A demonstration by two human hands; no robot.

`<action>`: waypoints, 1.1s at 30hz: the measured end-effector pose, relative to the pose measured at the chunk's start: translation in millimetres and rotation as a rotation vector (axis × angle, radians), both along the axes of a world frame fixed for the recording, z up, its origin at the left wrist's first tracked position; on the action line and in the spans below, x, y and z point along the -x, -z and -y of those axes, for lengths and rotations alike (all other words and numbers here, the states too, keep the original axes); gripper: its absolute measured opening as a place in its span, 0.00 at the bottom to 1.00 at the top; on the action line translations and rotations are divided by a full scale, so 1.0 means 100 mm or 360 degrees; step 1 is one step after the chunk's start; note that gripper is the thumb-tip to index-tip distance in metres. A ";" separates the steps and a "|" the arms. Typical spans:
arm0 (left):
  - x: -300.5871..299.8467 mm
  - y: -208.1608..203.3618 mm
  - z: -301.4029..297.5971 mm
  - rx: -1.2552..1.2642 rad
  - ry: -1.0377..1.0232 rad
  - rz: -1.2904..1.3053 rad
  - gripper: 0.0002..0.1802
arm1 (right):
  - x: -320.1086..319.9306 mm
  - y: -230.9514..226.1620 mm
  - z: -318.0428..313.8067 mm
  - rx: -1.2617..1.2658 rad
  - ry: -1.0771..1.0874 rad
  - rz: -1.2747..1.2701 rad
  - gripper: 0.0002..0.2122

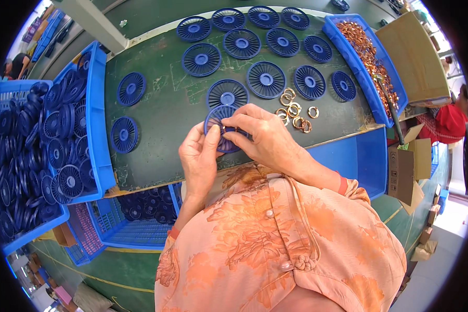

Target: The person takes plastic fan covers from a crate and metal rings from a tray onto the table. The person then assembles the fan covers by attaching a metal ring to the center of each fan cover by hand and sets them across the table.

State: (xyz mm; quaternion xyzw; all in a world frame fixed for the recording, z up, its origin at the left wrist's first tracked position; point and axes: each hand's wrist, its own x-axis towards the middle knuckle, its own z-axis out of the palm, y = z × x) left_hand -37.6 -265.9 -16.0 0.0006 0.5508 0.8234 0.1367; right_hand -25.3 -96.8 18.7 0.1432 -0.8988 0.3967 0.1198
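Observation:
Close to the table's front edge, my left hand point(199, 155) is closed on the rim of a blue spoked plastic disc point(213, 117), tilted up toward me. My right hand point(262, 135) pinches at the middle of that disc. A small copper-coloured piece point(223, 126) glints at the fingertips there, mostly hidden by them. Right behind the held disc lies another blue disc point(227, 93), flat on the table. Several loose copper-coloured rings point(294, 109) lie just beyond my right hand, some overlapping.
Rows of blue discs point(265, 79) cover the far part of the green table point(164, 125); two more lie at left. Blue crates point(105, 130) heaped with discs stand at left. A blue tray point(334, 39) of copper-coloured rings sits at right, beside cardboard boxes point(411, 60). Another blue bin point(353, 161) is below the edge.

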 end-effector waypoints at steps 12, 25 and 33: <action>0.10 -0.22 0.22 0.0125 0.0449 0.0243 0.14 | -0.02 0.13 -0.18 0.0197 -0.0515 -0.0298 0.11; 1.63 -0.20 0.24 0.1727 -0.0560 -0.1201 0.14 | -0.62 0.26 -1.17 -0.0013 0.0942 -0.0163 0.08; 2.55 0.25 0.38 0.2262 -0.0291 -0.1440 0.23 | -0.69 0.37 -1.23 -0.0320 0.0950 -0.0104 0.08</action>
